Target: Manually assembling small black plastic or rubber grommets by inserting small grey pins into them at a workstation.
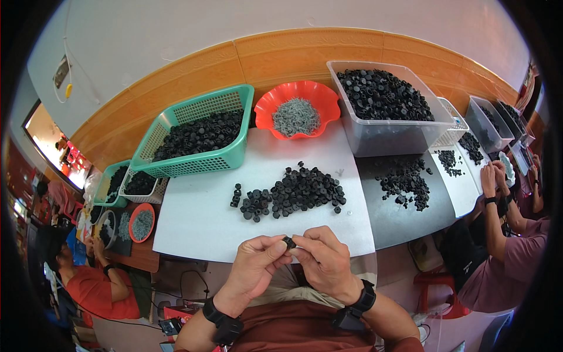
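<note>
Head view: left hand (253, 267) and right hand (326, 264) both pinched on one black part (288, 242), seemingly above the near edge of the sheet (202, 214). Advisable: light, opposed fingertip grip — part square, kept over the sheet in case it slips.

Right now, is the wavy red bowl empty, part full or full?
Part full: small grey pieces lie heaped in the red bowl, bare red sides showing around them.

at twelve o'clock from me i pinch one small black piece (288, 242), my left hand (257, 265) at its nine o'clock side, my right hand (328, 264) at its three o'clock; much of its shape is covered.
</note>
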Demonstrator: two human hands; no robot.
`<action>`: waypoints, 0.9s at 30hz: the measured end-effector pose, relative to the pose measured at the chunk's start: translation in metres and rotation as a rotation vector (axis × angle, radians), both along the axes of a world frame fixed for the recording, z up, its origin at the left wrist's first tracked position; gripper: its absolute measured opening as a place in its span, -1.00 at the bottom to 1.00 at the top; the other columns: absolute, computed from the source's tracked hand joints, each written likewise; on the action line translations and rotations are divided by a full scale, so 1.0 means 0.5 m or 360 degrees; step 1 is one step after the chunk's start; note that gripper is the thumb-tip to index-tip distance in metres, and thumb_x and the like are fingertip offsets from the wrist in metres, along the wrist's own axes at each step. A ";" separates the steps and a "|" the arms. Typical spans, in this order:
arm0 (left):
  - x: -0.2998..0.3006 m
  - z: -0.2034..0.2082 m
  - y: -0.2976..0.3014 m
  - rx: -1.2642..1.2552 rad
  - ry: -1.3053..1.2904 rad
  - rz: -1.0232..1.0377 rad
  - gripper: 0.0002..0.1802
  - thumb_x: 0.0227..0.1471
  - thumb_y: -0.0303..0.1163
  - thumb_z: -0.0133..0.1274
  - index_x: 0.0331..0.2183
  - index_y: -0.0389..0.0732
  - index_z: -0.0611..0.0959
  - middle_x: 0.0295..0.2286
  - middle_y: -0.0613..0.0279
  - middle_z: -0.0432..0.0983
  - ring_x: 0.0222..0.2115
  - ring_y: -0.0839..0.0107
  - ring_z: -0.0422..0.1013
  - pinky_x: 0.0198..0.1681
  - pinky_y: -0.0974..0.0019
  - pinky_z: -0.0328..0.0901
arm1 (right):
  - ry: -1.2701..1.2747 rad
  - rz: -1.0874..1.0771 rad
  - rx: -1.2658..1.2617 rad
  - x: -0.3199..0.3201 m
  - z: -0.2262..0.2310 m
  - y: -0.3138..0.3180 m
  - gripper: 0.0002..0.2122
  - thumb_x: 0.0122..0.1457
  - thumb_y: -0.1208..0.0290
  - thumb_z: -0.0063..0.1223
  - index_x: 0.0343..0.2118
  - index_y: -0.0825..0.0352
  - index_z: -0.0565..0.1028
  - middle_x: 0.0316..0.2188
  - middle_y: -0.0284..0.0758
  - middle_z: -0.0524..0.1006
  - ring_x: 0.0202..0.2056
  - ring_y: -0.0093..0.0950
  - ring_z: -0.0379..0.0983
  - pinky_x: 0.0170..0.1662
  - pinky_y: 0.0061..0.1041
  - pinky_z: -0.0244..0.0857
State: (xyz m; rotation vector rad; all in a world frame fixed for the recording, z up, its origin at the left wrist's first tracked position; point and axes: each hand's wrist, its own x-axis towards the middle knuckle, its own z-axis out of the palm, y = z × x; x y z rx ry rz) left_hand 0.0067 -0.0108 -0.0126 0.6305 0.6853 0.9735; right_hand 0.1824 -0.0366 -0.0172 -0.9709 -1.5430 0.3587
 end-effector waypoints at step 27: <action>0.017 -0.002 -0.014 0.0260 0.0190 -0.0013 -0.81 0.17 -0.56 0.16 -0.15 -0.37 0.69 -0.23 0.05 0.64 -0.29 0.36 0.58 -0.17 0.32 0.55 | -0.0201 -0.0037 0.0140 0.021 -0.016 -0.016 -0.67 -0.03 0.73 0.31 -0.15 0.40 0.57 -0.35 -0.22 0.53 -0.49 -0.40 0.55 -0.51 -0.52 0.42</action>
